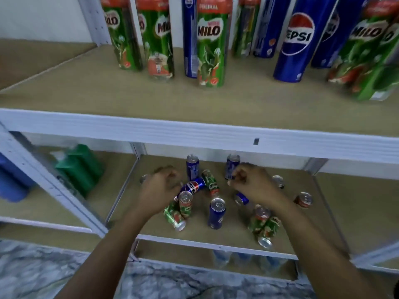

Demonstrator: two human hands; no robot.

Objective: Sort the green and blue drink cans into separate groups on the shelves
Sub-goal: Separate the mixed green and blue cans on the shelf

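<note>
Reaching into the lower shelf (323, 212), your left hand (159, 186) curled against the toppled Pepsi can (192, 186) near its middle and your right hand (254, 184) looked pinched on an upright blue can (232, 167) toward the back edge, though blur hid the grip, so you needed firm holds.

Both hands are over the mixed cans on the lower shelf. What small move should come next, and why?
Probably the left hand should close on the lying blue can beside it and lift it out: it lies among green cans, and the groups are still mixed.
</note>
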